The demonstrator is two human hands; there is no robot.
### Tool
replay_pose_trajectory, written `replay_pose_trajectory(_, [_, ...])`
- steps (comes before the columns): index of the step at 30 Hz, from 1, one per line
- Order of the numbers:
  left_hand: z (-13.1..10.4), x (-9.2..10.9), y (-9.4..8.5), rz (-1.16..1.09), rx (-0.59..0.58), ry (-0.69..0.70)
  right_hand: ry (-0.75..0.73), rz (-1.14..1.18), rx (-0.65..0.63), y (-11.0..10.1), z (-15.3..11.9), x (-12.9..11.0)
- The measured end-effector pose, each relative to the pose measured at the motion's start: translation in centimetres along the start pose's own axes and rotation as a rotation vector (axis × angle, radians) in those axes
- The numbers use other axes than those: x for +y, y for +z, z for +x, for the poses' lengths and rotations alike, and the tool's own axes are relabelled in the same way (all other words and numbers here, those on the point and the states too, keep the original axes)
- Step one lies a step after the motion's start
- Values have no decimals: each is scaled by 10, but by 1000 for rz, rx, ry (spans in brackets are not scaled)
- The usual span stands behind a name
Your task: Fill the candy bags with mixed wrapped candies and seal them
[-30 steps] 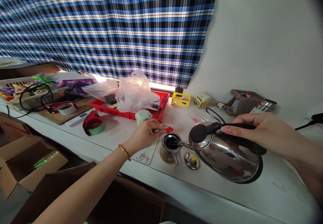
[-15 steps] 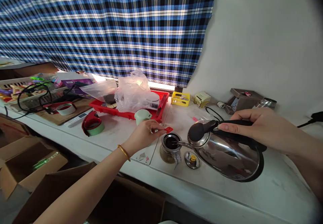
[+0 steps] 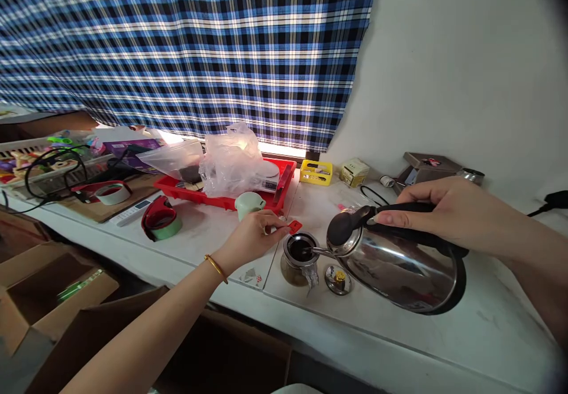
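Head-worn view; looks forward and down at the hands [image 3: 260, 234].

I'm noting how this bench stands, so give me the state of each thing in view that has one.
Kettle: tilted, held by the right hand.
Kettle lid: shut.
Pot: upright, uncovered.
Pot lid: off, beside the pot.
Red tag: pinched in the left hand.
Yellow basket: holding small items.
Cardboard box: open.
Curtain: hanging down.
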State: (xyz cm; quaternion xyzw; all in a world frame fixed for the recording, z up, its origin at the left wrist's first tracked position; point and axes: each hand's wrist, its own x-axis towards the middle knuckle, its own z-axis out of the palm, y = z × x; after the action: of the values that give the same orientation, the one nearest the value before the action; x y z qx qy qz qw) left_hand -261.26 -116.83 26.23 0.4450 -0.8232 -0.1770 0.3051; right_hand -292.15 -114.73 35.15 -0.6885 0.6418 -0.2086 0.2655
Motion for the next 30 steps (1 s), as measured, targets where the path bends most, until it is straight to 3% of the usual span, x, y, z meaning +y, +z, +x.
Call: replay_pose_trajectory(30, [-6, -3, 2, 80, 0, -8, -45, -196, 47, -2, 10, -19])
